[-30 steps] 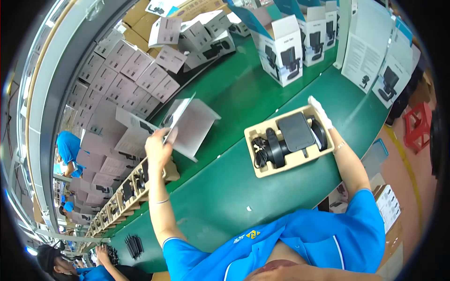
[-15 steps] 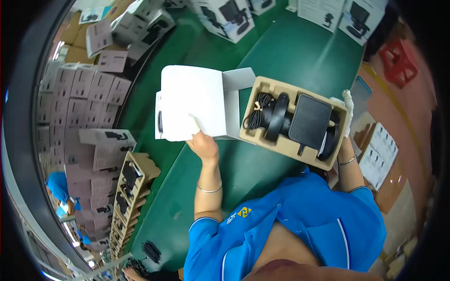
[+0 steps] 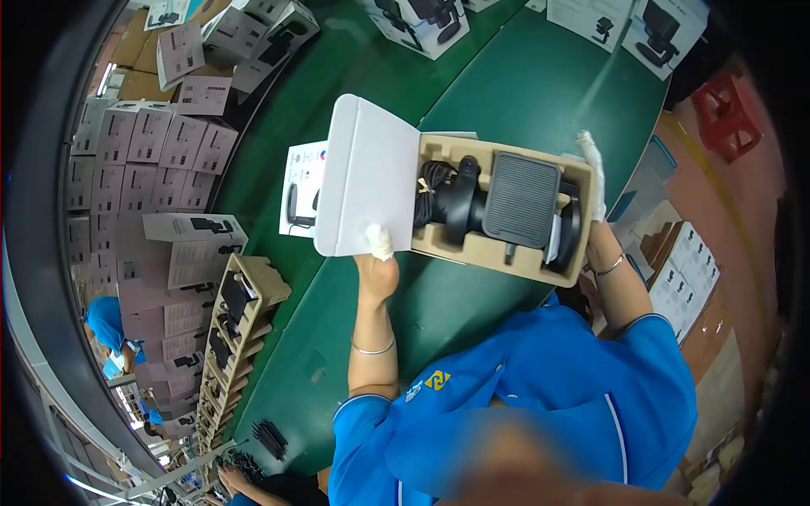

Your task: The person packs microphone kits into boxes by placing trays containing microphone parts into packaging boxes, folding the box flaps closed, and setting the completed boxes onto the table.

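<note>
My left hand holds the lower edge of a white box, its thumb in white covering against the raised flap. My right hand, with white-covered fingers, grips the right end of a brown pulp tray. The tray's left end sits inside the box's opening. In the tray lie a bundled black cable, a black curved part, a ribbed black rectangular device and a round black base.
Stacked trays stand at left beside piled white boxes. More printed boxes stand at the far edge. A red stool is at right. Black cables lie at lower left, near a co-worker's arm.
The tray has moved left, and its left end has entered the box. The box's flap has tilted up, and my right hand has moved left with the tray.
</note>
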Demonstrator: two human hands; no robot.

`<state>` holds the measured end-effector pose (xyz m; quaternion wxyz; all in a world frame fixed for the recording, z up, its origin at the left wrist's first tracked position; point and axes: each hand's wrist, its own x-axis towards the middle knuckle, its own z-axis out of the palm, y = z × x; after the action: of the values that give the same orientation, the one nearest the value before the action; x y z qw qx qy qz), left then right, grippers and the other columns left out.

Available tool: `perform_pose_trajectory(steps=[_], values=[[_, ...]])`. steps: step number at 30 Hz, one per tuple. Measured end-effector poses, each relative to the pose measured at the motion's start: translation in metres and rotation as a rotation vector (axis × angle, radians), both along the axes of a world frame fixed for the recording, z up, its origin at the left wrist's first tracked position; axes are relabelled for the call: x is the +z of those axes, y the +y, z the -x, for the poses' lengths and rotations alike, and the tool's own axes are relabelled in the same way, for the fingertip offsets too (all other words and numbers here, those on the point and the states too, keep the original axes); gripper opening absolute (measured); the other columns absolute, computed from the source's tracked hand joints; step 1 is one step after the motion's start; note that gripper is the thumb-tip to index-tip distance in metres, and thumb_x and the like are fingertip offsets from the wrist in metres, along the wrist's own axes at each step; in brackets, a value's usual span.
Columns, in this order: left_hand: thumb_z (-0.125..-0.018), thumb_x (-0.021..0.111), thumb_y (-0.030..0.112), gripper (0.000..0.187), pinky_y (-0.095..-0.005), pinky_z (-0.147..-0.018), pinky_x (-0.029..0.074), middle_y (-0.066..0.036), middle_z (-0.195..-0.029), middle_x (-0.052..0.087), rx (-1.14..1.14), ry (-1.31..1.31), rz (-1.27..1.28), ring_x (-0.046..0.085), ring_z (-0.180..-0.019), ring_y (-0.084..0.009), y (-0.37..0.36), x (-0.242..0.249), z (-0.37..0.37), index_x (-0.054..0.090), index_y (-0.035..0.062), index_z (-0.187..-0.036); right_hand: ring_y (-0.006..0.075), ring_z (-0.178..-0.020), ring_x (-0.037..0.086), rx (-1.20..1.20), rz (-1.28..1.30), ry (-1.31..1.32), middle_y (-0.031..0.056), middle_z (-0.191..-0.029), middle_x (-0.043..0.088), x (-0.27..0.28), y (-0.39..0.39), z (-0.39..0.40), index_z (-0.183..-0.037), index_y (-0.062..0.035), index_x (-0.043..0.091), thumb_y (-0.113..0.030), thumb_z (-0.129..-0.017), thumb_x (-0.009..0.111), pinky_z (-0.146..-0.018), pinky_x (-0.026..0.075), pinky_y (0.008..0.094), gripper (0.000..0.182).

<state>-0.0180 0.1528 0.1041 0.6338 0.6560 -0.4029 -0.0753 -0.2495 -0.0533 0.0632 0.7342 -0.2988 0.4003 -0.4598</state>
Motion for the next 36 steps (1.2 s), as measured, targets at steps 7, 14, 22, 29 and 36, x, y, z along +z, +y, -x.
perform_pose_trajectory(steps=[7,14,22,29,36], values=[[-0.095,0.029,0.016,0.039,-0.0354,-0.097,0.035,-0.016,-0.129,0.044,-0.093,-0.228,-0.065,0.045,-0.117,-0.0285,0.003,-0.013,-0.013,0.037,-0.0022,-0.128,0.012,-0.07,0.053,0.032,0.001,0.136,0.0069,-0.074,0.057,0.012,0.013,-0.011,-0.114,-0.0058,0.051,-0.031,-0.093,0.041,-0.068,0.041,0.0225,0.034],[-0.092,0.033,0.012,0.036,-0.0348,-0.096,0.037,-0.017,-0.127,0.046,-0.136,-0.027,-0.027,0.046,-0.116,-0.0287,0.021,-0.034,-0.013,0.041,-0.0011,-0.125,0.012,-0.061,0.051,-0.005,0.233,0.145,0.0053,-0.062,0.054,0.011,0.013,-0.016,-0.099,-0.0046,0.057,-0.041,-0.09,0.045,-0.064,0.042,0.0226,0.039],[-0.087,0.041,0.015,0.038,-0.037,-0.093,0.039,-0.017,-0.121,0.051,-0.167,-0.344,-0.124,0.051,-0.11,-0.031,0.018,-0.028,-0.012,0.047,-0.0014,-0.121,0.0094,-0.059,0.047,0.029,0.069,0.117,0.0032,-0.062,0.052,0.016,0.031,-0.074,-0.076,-0.0077,0.056,-0.032,-0.091,0.043,-0.06,0.037,0.0197,0.031],[-0.074,0.051,0.03,0.053,-0.0429,-0.094,0.039,-0.016,-0.114,0.059,-0.049,-0.505,-0.119,0.055,-0.107,-0.0308,-0.014,0.026,0.012,0.053,0.0,-0.118,0.0112,-0.067,0.041,0.244,0.452,0.302,0.0037,-0.079,0.049,-0.002,0.085,-0.018,-0.095,-0.0025,0.054,-0.02,-0.09,0.036,-0.068,0.037,0.0235,0.025],[-0.07,0.056,0.033,0.057,-0.0438,-0.095,0.038,-0.01,-0.117,0.058,-0.232,-0.763,-0.31,0.053,-0.113,-0.0275,-0.009,0.028,0.003,0.055,0.0033,-0.118,0.0208,-0.099,0.05,0.621,0.169,-0.061,0.0104,-0.114,0.052,0.016,0.115,-0.13,-0.121,-0.0023,0.043,-0.028,-0.092,0.038,-0.089,0.039,0.0328,0.039]])
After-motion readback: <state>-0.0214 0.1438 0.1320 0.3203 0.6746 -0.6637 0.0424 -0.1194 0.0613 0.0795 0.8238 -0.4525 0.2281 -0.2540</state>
